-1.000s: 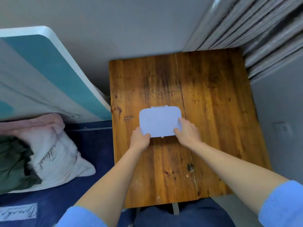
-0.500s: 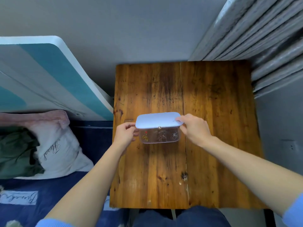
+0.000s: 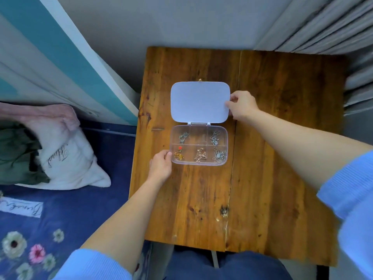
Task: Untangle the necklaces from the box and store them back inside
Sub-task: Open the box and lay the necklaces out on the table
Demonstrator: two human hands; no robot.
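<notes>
A clear plastic box with several compartments lies open in the middle of the wooden table. Its pale lid is folded flat away from me. Small bunched necklaces sit in the compartments: a silver one at upper left, another at upper right, a gold one with a red bead at lower left, a rose-gold one in the lower middle, a silver one at lower right. My left hand holds the box's lower left corner. My right hand pinches the lid's right edge.
A bed with a dark blue floral cover and a white pillow lies left of the table. A teal and white board leans at the back left. Grey curtains hang at the back right. My knees are under the table's near edge.
The closed box was held by both hands, then the lid was lifted and swung fully back flat. The compartments and necklaces are exposed now.
</notes>
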